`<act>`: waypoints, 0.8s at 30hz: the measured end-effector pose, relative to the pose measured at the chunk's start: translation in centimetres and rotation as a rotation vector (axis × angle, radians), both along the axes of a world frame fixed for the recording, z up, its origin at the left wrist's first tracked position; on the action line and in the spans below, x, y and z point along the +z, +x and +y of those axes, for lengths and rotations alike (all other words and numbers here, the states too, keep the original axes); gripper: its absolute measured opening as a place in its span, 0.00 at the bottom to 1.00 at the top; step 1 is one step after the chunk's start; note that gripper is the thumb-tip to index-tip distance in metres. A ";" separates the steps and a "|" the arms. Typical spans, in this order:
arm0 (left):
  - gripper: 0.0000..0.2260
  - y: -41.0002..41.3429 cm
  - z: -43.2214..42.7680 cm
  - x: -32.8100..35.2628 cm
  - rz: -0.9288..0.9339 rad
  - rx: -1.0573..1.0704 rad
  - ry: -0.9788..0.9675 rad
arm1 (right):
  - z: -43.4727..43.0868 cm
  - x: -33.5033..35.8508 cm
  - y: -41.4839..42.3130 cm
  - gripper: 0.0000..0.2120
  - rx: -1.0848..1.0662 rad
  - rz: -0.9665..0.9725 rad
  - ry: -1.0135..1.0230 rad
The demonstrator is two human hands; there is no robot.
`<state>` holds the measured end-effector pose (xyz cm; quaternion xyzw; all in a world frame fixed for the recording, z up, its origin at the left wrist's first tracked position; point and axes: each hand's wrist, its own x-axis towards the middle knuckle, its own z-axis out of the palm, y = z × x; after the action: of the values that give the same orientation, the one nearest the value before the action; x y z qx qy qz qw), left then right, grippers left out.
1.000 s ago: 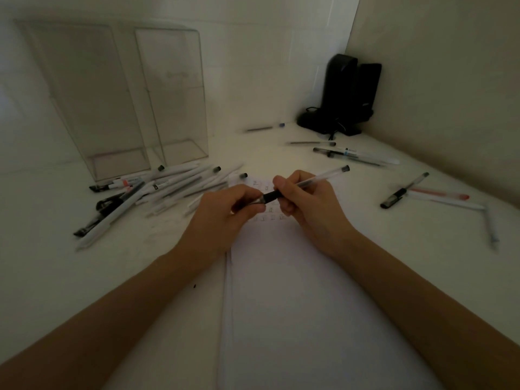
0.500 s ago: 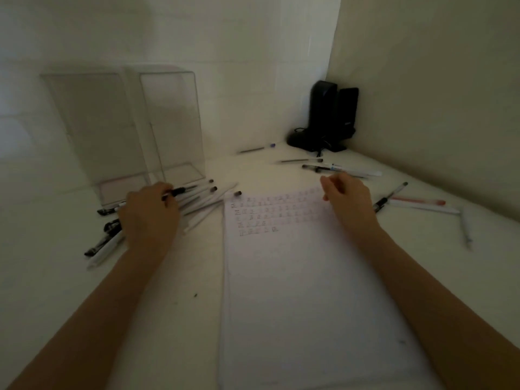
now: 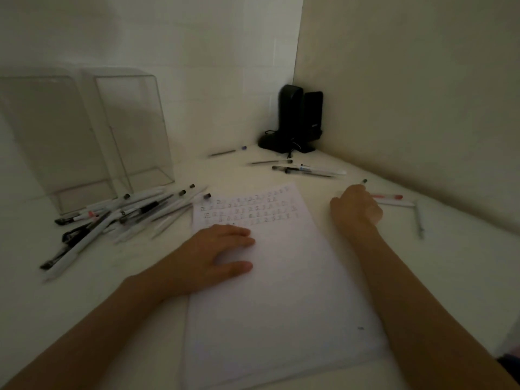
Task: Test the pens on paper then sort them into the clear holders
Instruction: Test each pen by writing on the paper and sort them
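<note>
Now the left hand (image 3: 213, 257) has come off the pen pile (image 3: 126, 218) left of the paper (image 3: 281, 305) and lies flat on it, grip open and empty. Right of the paper, the right hand (image 3: 356, 209) curls over a dark-tipped pen (image 3: 365, 181); its grip cannot be told. Another test looks due.

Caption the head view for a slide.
Left hand flat on the test paper, right hand gripping a pen; pen pile before empty clear holders.

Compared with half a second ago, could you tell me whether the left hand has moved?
Yes. The left hand has left the pile of pens, coming rightward and nearer the person; it now rests flat on the paper sheet.
</note>
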<state>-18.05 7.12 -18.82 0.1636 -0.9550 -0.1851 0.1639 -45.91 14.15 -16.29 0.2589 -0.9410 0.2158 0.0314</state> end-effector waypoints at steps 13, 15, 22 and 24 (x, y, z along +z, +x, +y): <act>0.21 0.1 0.4 1.0 0.230 0.232 0.167 | -0.9 3.0 5.3 0.11 0.588 -0.957 -0.614; 0.19 0.2 0.5 1.5 0.281 0.331 0.212 | -1.2 3.0 8.1 0.08 0.762 -1.154 -0.580; 0.05 -0.1 0.4 1.7 0.300 0.376 0.112 | -1.4 1.4 11.2 0.04 0.993 -1.155 -0.512; 0.07 -0.1 0.3 1.5 0.278 0.376 0.073 | -1.7 1.0 11.1 0.05 0.951 -1.198 -0.646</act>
<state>-18.12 7.43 -17.31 0.3173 -0.8687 -0.2066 0.3195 -34.78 12.45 -15.31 0.4485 -0.4800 0.5670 -0.4969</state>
